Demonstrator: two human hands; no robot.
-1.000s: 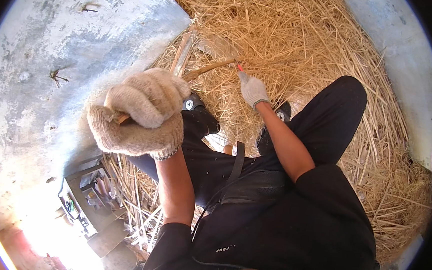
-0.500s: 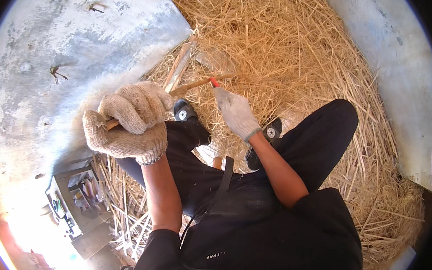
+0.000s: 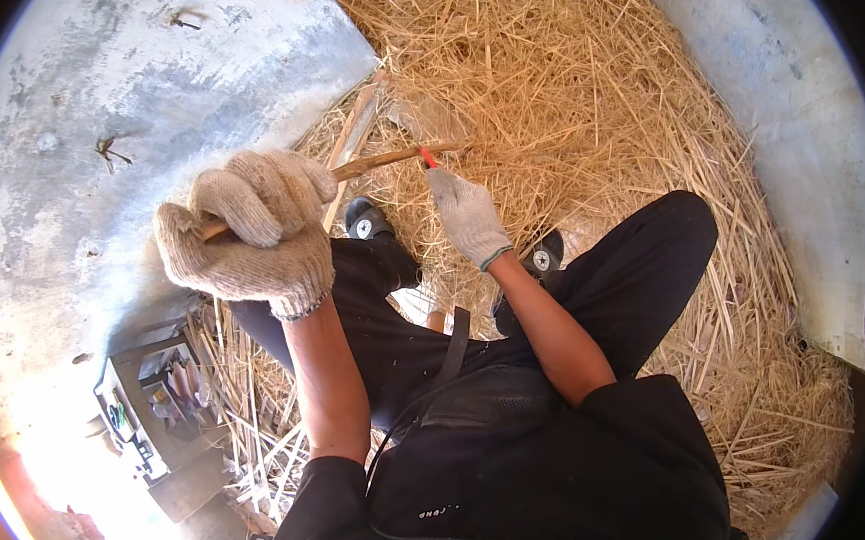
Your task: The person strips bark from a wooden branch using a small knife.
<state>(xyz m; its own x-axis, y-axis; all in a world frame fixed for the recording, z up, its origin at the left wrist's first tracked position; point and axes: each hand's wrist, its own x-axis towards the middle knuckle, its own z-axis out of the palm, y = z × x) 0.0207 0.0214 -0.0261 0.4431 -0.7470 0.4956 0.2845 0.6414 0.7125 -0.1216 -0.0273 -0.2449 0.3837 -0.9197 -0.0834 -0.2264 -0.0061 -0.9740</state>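
Observation:
My left hand (image 3: 250, 232), in a beige knitted glove, is closed in a fist around a thin brown wooden strip (image 3: 385, 159). The strip runs out to the right and curves slightly; its other end pokes out beside the thumb. My right hand (image 3: 469, 212), in a paler knitted glove with a green cuff, grips a small red-ended tool (image 3: 427, 157). The red part crosses the strip close to its far end. Most of the tool is hidden in the glove, so I cannot tell its kind.
Loose straw-like shavings (image 3: 567, 69) cover the floor in front and to the right. A pale weathered wall (image 3: 166, 71) stands at left, another (image 3: 802, 145) at right. A long flat board (image 3: 355, 129) leans behind the strip. An open box of small items (image 3: 168, 392) sits lower left.
My left fist has shifted slightly up and left with the strip. My right hand and the red-ended tool have moved a little up and left too.

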